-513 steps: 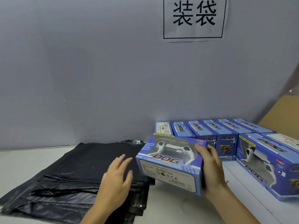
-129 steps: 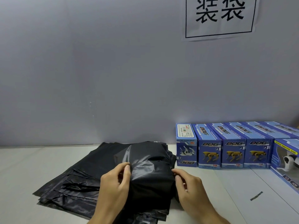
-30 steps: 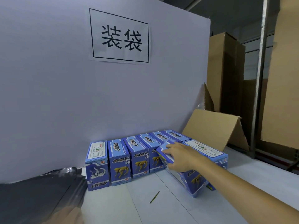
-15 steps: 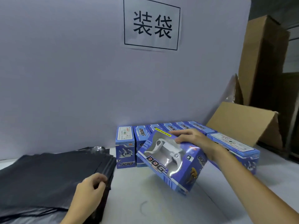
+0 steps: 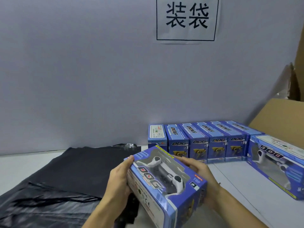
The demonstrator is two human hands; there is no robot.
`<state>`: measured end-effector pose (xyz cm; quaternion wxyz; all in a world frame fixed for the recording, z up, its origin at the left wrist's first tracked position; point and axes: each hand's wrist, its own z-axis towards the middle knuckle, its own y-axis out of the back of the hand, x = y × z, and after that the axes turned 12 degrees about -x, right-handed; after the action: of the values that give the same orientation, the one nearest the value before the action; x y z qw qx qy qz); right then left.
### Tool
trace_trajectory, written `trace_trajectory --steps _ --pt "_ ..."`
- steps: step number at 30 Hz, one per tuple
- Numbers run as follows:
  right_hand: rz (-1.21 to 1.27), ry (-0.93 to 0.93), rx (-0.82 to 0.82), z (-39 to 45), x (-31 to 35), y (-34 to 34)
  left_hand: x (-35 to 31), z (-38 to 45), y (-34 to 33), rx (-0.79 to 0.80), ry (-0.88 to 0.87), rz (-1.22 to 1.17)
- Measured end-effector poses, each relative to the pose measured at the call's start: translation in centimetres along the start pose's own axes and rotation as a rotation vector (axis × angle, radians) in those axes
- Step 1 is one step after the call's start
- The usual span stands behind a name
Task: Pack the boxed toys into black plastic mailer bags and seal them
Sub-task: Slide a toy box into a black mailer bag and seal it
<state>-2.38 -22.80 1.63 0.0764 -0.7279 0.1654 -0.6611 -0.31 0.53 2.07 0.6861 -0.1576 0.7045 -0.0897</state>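
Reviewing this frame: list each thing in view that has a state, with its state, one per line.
Blue windowed toy-dog box: closed, unbagged, tilted, held off the table.
Left hand: grips the box's left end.
Right hand: grips the box's right side.
Stack of black plastic mailer bags: flat, unopened.
Row of blue toy boxes: upright against the wall.
Blue box at right: lying, window facing up and forward.

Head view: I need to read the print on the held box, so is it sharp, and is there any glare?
Head view: the held toy box shows the large DOG logo clearly, its small print is soft; faint sheen on its window; left hand and right hand grip its sides; glossy highlights streak the black mailer bags.
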Motion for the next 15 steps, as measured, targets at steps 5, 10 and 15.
trace_trajectory --steps 5,10,15 --pt "0.078 0.05 -0.342 0.0 -0.3 0.7 0.3 0.4 0.1 -0.147 -0.012 -0.046" --pt "0.129 0.03 -0.326 -1.3 -0.5 -0.7 0.9 0.3 -0.5 -0.211 -0.069 -0.175" --pt "0.266 0.057 -0.234 -1.1 -1.9 -2.1 2.1 -0.5 -1.3 -0.185 -0.074 -0.158"
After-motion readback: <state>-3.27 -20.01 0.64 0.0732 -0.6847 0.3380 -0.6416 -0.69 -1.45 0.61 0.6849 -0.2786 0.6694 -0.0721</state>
